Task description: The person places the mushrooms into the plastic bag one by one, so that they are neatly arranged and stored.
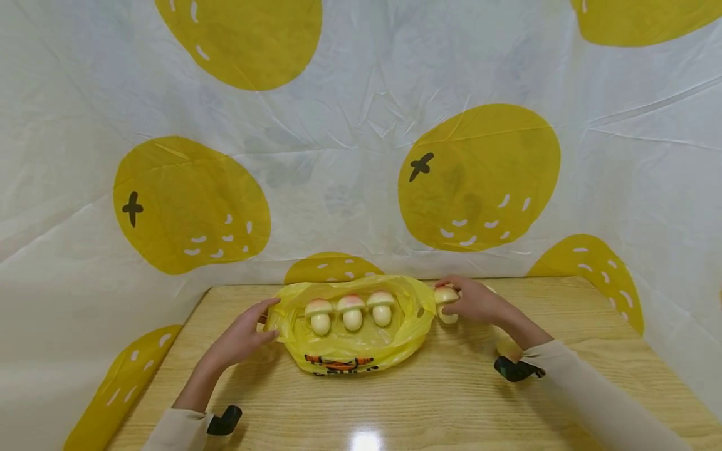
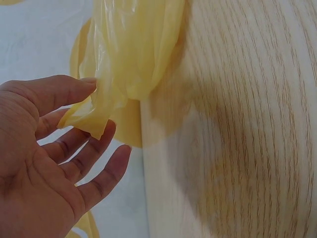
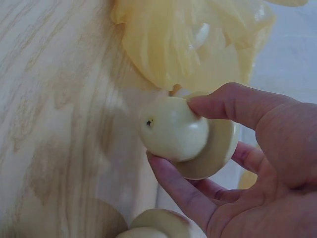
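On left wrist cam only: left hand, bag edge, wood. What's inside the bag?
Observer: Head view shows three mushrooms side by side in the yellow bag.

Operator: And the other side of it?

Observer: The right hand holds a fourth mushroom between thumb and fingers, just outside the bag's right side.

Operator: Any more around there?

Observer: Yes, at least one: another mushroom shows at the bottom edge of the right wrist view, partly cut off by the frame.
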Available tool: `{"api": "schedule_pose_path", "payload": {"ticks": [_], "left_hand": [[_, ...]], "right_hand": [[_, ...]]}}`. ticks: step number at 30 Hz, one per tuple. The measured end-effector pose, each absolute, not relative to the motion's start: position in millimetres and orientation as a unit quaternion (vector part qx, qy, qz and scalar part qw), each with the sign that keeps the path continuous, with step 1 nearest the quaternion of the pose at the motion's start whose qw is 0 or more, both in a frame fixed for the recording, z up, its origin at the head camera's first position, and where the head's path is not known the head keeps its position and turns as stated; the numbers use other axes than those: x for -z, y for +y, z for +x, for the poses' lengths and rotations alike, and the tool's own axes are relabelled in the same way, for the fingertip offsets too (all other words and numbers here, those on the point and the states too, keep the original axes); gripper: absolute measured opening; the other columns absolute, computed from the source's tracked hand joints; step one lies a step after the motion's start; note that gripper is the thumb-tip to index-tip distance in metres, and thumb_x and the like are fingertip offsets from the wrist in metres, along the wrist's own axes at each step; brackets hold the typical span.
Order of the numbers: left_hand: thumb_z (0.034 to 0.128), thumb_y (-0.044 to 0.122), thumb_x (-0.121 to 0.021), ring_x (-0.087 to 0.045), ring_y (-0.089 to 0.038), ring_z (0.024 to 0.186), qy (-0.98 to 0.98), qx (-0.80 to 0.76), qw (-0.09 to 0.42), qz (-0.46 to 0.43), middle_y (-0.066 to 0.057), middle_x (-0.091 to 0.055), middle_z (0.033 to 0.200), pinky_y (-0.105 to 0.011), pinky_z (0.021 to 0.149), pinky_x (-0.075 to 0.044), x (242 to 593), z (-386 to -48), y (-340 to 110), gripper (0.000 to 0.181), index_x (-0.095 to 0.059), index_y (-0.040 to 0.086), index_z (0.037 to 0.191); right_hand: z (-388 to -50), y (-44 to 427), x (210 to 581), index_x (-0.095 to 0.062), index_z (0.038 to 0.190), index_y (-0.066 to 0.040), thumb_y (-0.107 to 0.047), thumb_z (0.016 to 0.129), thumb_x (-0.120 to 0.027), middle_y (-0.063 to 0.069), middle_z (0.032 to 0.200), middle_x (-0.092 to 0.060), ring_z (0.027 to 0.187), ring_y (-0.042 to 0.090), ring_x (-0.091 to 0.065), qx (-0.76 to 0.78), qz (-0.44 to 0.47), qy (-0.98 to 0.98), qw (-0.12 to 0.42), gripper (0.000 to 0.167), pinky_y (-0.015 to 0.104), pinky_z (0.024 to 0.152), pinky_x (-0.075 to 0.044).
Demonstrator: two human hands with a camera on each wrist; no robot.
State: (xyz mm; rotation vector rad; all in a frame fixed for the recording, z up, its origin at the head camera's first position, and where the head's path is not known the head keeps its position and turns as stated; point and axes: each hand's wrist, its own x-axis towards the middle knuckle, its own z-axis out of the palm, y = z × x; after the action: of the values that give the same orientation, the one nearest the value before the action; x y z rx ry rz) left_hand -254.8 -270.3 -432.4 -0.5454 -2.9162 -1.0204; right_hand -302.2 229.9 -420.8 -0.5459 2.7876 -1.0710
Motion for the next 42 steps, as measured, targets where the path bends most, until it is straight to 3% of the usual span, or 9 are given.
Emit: {"api": "schedule_pose_path", "payload": {"ticks": [11, 17, 22, 32, 42], "left_hand": [[0.0957, 0.011, -0.071, -0.059, -0.036, 0.115, -0.929, 0.322, 0.008, -0.18, -0.024, -0.047, 0.148, -0.039, 0.082, -0.054, 431, -255, -270, 0.069, -0.037, 0.001, 0.155], [0.096, 0.011, -0.071, -0.059, -0.035, 0.115, -0.929, 0.323, 0.008, -0.182, -0.025, -0.048, 0.148, -0.04, 0.082, -0.054, 430, -254, -270, 0.068, -0.037, 0.0, 0.154], [0.0963, 0.012, -0.071, -0.059, -0.035, 0.115, -0.928, 0.323, 0.008, -0.184, -0.024, -0.048, 0.148, -0.039, 0.081, -0.054, 431, -255, -270, 0.068, -0.037, 0.001, 0.154], [0.0958, 0.012, -0.072, -0.059, -0.034, 0.114, -0.926, 0.328, 0.006, -0.185, -0.024, -0.049, 0.147, -0.038, 0.08, -0.054, 431, -253, -270, 0.069, -0.037, 0.0, 0.154], [0.096, 0.012, -0.071, -0.059, -0.034, 0.114, -0.927, 0.328, 0.008, -0.183, -0.024, -0.05, 0.146, -0.039, 0.081, -0.054, 431, -252, -270, 0.069, -0.037, 0.0, 0.155]], "right_hand": [[-299, 239, 392, -0.054, 0.142, -0.005, -0.014, 0.091, -0.077, 0.024, 0.135, -0.055, 0.112, 0.035, -0.059, 0.446, -0.215, 0.868, 0.036, 0.056, 0.036, 0.079, -0.054], [-292, 235, 378, -0.054, 0.145, -0.016, -0.023, 0.093, -0.077, 0.013, 0.139, -0.057, 0.126, 0.037, -0.052, 0.474, -0.234, 0.848, 0.039, 0.058, 0.037, 0.085, -0.055], [-284, 226, 367, -0.054, 0.145, -0.026, -0.025, 0.092, -0.077, 0.009, 0.142, -0.055, 0.121, 0.032, -0.06, 0.507, -0.259, 0.82, 0.064, 0.058, 0.036, 0.09, -0.055], [-274, 203, 355, -0.052, 0.147, -0.018, -0.012, 0.092, -0.076, 0.014, 0.139, -0.055, 0.106, 0.033, -0.069, 0.56, -0.31, 0.762, 0.101, 0.06, 0.037, 0.087, -0.057], [-270, 179, 354, -0.053, 0.147, -0.018, -0.013, 0.091, -0.078, 0.014, 0.142, -0.049, 0.108, 0.031, -0.068, 0.572, -0.306, 0.75, 0.132, 0.061, 0.043, 0.086, -0.058]]}}
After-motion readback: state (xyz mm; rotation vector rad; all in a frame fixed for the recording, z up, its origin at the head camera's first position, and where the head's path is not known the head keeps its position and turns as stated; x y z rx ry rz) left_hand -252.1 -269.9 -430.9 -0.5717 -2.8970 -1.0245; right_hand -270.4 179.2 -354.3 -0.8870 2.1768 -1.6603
